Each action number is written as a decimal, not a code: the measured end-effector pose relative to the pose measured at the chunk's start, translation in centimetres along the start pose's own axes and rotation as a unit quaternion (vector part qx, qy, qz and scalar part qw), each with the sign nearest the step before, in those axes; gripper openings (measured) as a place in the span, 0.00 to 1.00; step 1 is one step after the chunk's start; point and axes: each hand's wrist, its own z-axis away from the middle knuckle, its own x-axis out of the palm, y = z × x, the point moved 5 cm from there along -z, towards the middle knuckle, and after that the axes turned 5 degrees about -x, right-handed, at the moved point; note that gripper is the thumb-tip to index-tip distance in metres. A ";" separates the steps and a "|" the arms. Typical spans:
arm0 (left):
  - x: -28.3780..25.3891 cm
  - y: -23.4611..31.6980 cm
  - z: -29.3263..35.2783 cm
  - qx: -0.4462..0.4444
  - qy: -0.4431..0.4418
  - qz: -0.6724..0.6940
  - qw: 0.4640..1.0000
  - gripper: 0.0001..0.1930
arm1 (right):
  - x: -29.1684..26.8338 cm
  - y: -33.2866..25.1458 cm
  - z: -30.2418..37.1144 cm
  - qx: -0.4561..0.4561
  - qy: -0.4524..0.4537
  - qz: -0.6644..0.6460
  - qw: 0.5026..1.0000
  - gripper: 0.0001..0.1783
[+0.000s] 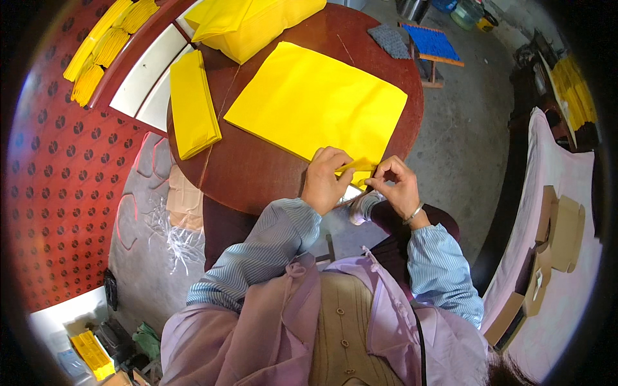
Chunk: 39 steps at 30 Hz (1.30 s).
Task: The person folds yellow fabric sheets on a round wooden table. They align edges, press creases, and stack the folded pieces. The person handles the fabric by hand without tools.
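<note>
A flat stack of yellow sheets (315,100), paper or thin cloth, lies on the round brown table (257,186). My left hand (327,177) is at the stack's near corner, fingers curled and pinching a lifted yellow edge. Beside it, my right hand (398,186) has thumb and forefinger pressed together at a small yellow flap (356,178) by the table's rim. Whatever lies between the right fingertips is mostly hidden; it seems to be the edge of that flap. Striped blue sleeves cover both forearms.
A folded yellow bundle (193,106) lies left on the table, a larger yellow pile (248,29) behind it. A blue-topped stool (432,45) stands beyond the table. At right are opened cardboard boxes (539,276) on a pale cloth. White shredded strips (177,235) litter the left floor.
</note>
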 end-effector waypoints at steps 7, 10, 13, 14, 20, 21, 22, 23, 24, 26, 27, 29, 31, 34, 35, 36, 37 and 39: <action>-0.1 -0.9 -0.4 0.001 0.025 0.020 0.999 0.08 | -0.1 -1.3 0.4 -0.063 -0.027 0.091 0.993 0.06; -0.1 -1.1 -0.4 -0.015 0.005 0.035 0.999 0.08 | -0.2 -0.8 0.2 -0.016 -0.020 0.065 0.998 0.06; -0.2 -1.2 -0.4 -0.030 -0.021 0.044 0.998 0.08 | -0.1 -0.5 0.0 0.016 -0.017 0.027 0.999 0.07; -0.3 -1.1 -0.4 -0.029 -0.030 0.050 0.998 0.09 | 0.0 -0.4 -0.1 0.023 -0.016 0.021 0.999 0.07; -0.8 -0.7 -0.2 -0.012 -0.095 0.046 0.994 0.12 | 0.2 0.1 0.0 0.037 -0.005 -0.016 0.999 0.07; -0.8 -0.7 -0.2 -0.008 -0.096 0.042 0.994 0.13 | 0.2 0.1 0.0 0.028 -0.004 -0.018 0.999 0.08; -0.9 -0.5 -0.2 0.001 -0.094 0.040 0.995 0.14 | 0.3 0.2 0.0 0.036 -0.003 -0.025 0.999 0.07; -0.9 -0.4 -0.2 0.011 -0.093 0.038 0.995 0.15 | 0.3 0.3 0.0 0.036 -0.002 -0.026 0.999 0.07; -0.9 -0.4 -0.2 0.014 -0.088 0.041 0.995 0.14 | 0.3 0.3 0.0 0.027 -0.001 -0.024 0.999 0.07; -0.8 -0.3 -0.2 0.015 -0.076 0.048 0.996 0.13 | 0.3 0.6 0.1 0.034 -0.001 -0.024 0.999 0.08; -0.6 -0.2 0.0 0.017 -0.059 0.036 0.997 0.12 | 0.3 0.6 0.1 0.032 -0.002 -0.022 0.999 0.09; -0.2 0.0 0.3 0.010 -0.022 0.013 1.000 0.09 | 0.3 0.8 0.3 0.049 -0.007 -0.042 0.998 0.10; -0.1 -0.1 0.3 0.008 0.010 0.013 1.000 0.08 | 0.3 0.7 0.4 0.035 -0.016 -0.051 0.998 0.11; 0.0 -0.4 0.2 0.004 0.029 0.019 0.999 0.07 | 0.2 -0.2 0.5 -0.018 -0.032 -0.032 0.999 0.12; 0.0 -0.6 0.2 0.002 0.031 0.022 0.999 0.07 | 0.1 -0.4 0.6 -0.026 -0.032 -0.013 0.999 0.11; 0.0 -0.6 0.1 0.009 0.037 0.020 0.999 0.07 | 0.1 -0.6 0.6 -0.036 -0.036 -0.003 0.999 0.11; -0.1 -0.6 0.0 0.015 0.042 0.019 0.999 0.08 | 0.0 -0.9 0.5 -0.049 -0.036 0.026 0.998 0.10; -0.1 -0.8 -0.1 0.016 0.041 0.019 0.999 0.08 | 0.0 -1.3 0.3 -0.077 -0.042 0.067 0.994 0.09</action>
